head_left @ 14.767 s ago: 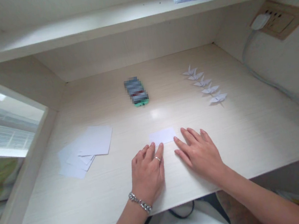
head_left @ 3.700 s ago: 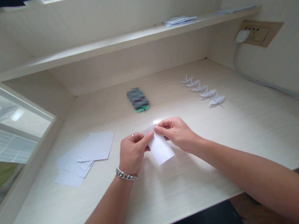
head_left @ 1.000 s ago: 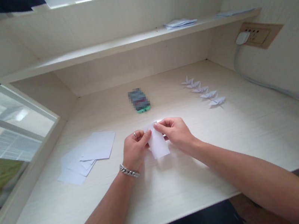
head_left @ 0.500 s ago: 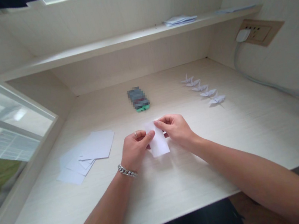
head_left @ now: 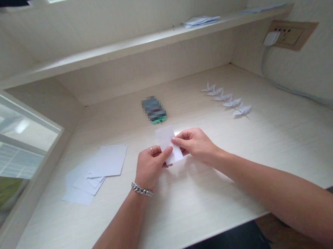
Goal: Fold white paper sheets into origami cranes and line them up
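The left hand [head_left: 148,164] and right hand [head_left: 198,144] are pinching a white paper rectangle [head_left: 165,135] above the wood-grained desk [head_left: 198,207]. Uneven thumb pressure is probably posing the main risk, a skewed crease. Beyond the smooth, thin sheet, sharp-pointed paper cranes [head_left: 223,98] are forming a diagonal row.

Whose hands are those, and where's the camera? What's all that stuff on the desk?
There's no robot here, just one person's two bare hands. The camera is worn on their head and looks forward and down. The left hand, with a ring and a bracelet, and the right hand both hold a small white paper. On the desk, loose sheets lie to the left. Five paper birds stand in a row to the right. The blurred-out thing might be a phone.
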A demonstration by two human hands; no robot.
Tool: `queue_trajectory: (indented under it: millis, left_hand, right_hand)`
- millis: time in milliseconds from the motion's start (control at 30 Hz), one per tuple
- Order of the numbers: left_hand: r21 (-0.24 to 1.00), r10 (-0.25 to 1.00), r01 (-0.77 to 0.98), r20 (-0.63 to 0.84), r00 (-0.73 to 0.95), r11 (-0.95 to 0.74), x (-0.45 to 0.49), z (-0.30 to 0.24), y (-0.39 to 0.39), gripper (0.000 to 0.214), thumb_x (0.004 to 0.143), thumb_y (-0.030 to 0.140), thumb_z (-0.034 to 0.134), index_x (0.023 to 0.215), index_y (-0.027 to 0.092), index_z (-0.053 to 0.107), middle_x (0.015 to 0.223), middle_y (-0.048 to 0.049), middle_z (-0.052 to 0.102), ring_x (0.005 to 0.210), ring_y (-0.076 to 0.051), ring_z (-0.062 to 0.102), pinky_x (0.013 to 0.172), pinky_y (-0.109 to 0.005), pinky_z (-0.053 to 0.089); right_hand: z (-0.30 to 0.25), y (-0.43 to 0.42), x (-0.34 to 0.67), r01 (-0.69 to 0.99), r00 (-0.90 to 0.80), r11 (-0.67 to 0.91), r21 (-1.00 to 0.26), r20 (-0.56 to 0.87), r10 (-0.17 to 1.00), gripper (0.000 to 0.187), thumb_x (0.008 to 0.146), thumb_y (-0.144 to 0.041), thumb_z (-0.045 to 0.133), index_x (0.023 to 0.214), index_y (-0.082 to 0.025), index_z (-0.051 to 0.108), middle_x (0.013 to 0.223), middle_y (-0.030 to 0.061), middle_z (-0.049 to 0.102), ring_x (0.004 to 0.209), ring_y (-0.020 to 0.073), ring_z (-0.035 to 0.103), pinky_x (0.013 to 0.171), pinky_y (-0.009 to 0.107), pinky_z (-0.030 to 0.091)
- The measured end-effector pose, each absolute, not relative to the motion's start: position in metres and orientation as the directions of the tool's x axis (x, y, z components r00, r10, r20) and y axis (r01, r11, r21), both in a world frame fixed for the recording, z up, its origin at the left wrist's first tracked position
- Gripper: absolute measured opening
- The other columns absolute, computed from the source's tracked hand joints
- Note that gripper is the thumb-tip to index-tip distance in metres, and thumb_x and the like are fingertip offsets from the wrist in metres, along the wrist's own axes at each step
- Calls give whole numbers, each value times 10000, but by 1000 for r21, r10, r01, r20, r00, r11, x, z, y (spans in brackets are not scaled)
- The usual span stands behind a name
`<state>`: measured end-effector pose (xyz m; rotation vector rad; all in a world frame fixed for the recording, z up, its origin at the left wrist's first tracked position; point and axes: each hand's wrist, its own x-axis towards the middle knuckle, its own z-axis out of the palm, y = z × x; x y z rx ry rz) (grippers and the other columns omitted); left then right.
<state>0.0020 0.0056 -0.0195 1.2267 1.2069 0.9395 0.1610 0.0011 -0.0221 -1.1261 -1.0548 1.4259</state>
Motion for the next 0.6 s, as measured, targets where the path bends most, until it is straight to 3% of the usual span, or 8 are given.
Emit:
queue_trajectory:
  millis: [200,300,433,600]
  left_hand:
    - [980,986,154,-141,90,126,2,-15,4,384,616,430,807,535,141,568,460,29,542,417,-81,487,405,-198,431]
    - [979,984,152,-149,100,133,1,-17,6,351,603,416,820,597,131,615,528,7,604,470,-98,537,451,-209,452]
    - [988,964,99,-136,231,115,-3,-19,8,318,595,354,834,762,112,713,725,-58,715,626,-138,619,575,-232,474]
    - [967,968,233,-152,198,104,-8,-16,9,273,578,337,838,662,106,720,626,-42,685,537,-110,550,498,-217,384]
  right_hand:
    - [-22,1,161,-182,-109,-129,-975,-111,988,263,673,-385,750,698,-133,677,651,25,656,565,123,602,546,261,512]
    - [-20,0,160,-214,-93,-131,-968,-113,989,259,632,-360,783,703,-136,675,673,28,673,581,126,614,551,257,520]
    - [-16,-1,161,-228,-85,-129,-965,-113,990,253,631,-346,785,713,-141,661,698,34,684,600,133,629,582,273,542]
    - [-11,2,170,-140,-13,-74,-987,-73,997,257,628,-291,789,784,-153,638,709,16,675,624,130,635,553,240,518]
